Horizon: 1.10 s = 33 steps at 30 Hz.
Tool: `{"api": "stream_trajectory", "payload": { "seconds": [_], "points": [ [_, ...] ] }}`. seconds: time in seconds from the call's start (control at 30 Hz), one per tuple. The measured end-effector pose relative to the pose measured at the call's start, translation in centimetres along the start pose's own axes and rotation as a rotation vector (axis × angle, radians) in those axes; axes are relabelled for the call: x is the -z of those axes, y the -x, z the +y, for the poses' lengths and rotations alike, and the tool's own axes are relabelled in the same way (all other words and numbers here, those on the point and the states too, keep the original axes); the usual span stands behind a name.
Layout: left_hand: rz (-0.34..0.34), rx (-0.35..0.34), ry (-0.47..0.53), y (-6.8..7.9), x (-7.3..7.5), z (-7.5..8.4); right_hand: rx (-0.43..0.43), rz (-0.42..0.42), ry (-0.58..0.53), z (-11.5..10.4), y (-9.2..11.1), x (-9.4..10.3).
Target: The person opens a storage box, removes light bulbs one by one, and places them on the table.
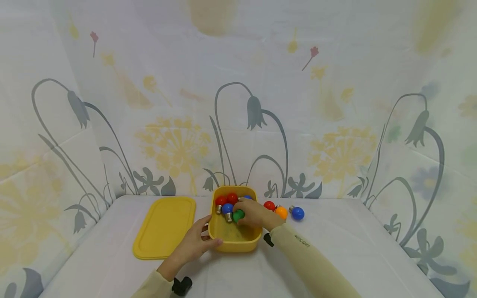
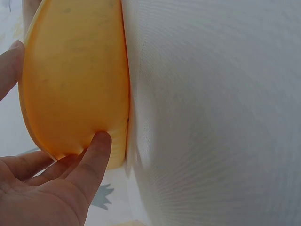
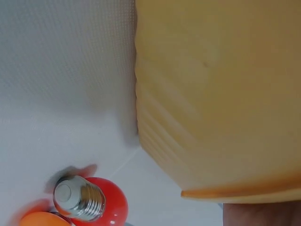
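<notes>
One round green bulb (image 1: 238, 215), pinched by the right hand (image 1: 255, 212) inside the yellow plastic box (image 1: 238, 247), seemingly is being placed; the left hand (image 1: 191, 243) spreads against the box's eight o'clock side. Letting go seems next.

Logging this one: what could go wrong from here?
The green bulb pinched by the right hand might slip and knock the blue bulb beside it in the yellow container. The orange bulb lies loose on the table near the right sleeve, so a sweep of the arm could roll it away. The left hand grips just the container's near-left corner; a bump could swivel it.
</notes>
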State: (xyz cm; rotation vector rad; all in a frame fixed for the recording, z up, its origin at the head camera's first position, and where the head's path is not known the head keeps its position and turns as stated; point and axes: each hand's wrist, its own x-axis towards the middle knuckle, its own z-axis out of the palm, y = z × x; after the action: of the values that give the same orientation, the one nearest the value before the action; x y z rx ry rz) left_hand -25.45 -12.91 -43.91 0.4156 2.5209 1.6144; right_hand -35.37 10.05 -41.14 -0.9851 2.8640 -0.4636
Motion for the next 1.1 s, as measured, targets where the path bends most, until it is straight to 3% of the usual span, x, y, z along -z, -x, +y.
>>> {"api": "stream_trajectory", "payload": {
  "seconds": [0.47,0.57,0.73,0.87,1.1],
  "points": [
    [0.016,0.010,-0.007,-0.1,-0.1,0.1,0.038,0.115,-0.071,0.2,1.6,1.7],
    [0.021,0.010,-0.015,-0.1,-0.1,0.1,0.070,0.154,-0.089,0.5,2.2,2.2],
    [0.020,0.014,-0.007,-0.2,-0.1,0.0,0.056,0.192,-0.124,0.9,3.7,3.3],
    [0.023,0.020,-0.004,-0.2,0.0,-0.1,0.041,0.225,-0.125,1.8,4.8,4.3],
    [0.014,0.018,0.001,-0.2,-0.1,-0.3,0.094,0.327,-0.079,4.0,7.1,5.3]
  ]
}}
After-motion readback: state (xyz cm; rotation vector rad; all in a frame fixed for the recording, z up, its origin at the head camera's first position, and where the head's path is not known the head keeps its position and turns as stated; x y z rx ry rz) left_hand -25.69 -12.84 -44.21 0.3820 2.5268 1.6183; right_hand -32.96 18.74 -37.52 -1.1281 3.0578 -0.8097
